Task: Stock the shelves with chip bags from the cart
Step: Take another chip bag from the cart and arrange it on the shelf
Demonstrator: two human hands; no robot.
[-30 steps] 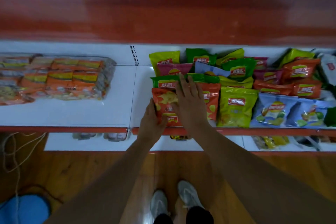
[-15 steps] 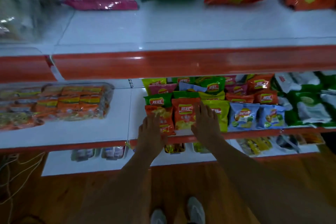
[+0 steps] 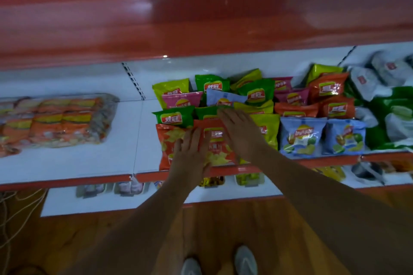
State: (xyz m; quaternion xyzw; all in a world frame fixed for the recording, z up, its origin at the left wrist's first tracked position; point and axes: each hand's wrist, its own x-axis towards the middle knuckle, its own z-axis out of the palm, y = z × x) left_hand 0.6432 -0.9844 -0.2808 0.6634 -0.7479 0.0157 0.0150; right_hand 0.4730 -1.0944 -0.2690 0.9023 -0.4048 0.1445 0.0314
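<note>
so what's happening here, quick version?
A person is at a store shelf arranging chip bags. Both hands lie flat with straight fingers on the front-row orange chip bag: the left hand on its left side, the right hand across its upper right. The bag sits at the shelf's front edge among green, yellow, pink and blue bags. A clear-wrapped multipack lies to the left. No cart is in view.

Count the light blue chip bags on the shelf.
3. Two blue bags sit side by side at the front, right of the hands; a third lies farther back among green bags. Others may be hidden.
</note>
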